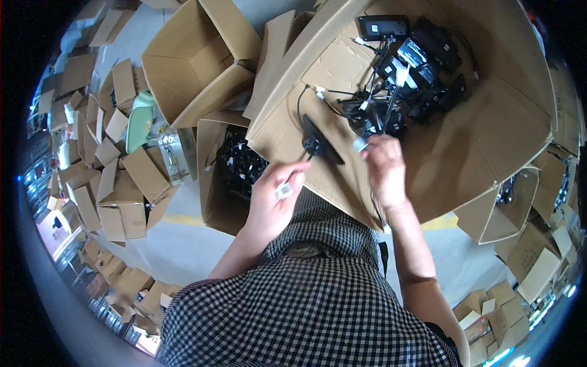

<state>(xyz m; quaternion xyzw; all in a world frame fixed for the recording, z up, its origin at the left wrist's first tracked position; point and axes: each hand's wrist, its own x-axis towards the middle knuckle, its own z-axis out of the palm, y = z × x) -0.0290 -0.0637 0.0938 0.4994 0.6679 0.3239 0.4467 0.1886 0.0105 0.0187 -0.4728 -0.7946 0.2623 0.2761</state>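
Note:
My left hand (pixel 276 194) is closed, pinching a black cable at a flat, dark, blade-like part (pixel 323 142) that tilts over the near left of the big cardboard box (pixel 449 168). A small white label (pixel 284 191) shows against that palm. To the right, my right hand (pixel 386 170) is closed and blurred by motion. A small pale bluish piece (pixel 359 144) shows at its fingertips; what exactly the fingers grip is unclear. Below them hangs a thin black cable with a white connector (pixel 386 229). Farther inside the box lie several black electronic modules (pixel 384 28) with tangled cables (pixel 367 101).
Left of the big box stands an open carton (pixel 211 61), and below it a box of black parts (pixel 235 162). A green plastic piece (pixel 139 128) and a clear bag (pixel 176 156) lie among cut cardboard. More cartons (pixel 501 211) stand at the right.

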